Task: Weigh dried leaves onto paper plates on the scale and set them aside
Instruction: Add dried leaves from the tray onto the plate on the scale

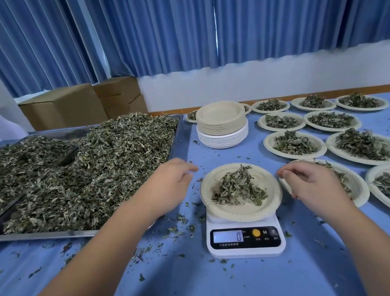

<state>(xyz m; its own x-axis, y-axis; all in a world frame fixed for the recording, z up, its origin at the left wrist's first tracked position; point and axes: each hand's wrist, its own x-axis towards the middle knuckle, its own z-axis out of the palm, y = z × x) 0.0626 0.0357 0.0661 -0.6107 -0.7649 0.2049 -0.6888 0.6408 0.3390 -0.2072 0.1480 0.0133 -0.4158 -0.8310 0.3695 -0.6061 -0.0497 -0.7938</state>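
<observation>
A paper plate [242, 211] carrying a small mound of dried leaves [238, 187] sits on the white scale [246, 242] at centre; the display appears to read zero, though the digits are too small to confirm. The left hand [169, 185] hovers between the plate's left rim and the metal tray [41, 235], fingers loosely curled, holding nothing that can be seen. The right hand [315, 182] hovers just right of the plate, fingers half-closed as if pinching; whether it grips any leaf cannot be told. Principal risk, in my judgement: the plate overhangs the scale platform on all sides, so a knock from either hand could tip it and spill the portion. A zero reading with leaves aboard would also suggest a tare or reading fault, which would make the portion inaccurate. The right hand is over a filled plate [358, 188] just beside the scale, and a careless lift could drag leaves between portions. The loose heap [92, 171] on the tray stands higher than the rim and sheds readily. The surface is a blue-covered table [201, 286], littered with leaf fragments around the scale. A stack of empty plates [221, 124] stands behind; filled plates occupy the right. Blue curtains [178, 24] hang along a white wall, with cardboard boxes [84, 103] at the far left.
</observation>
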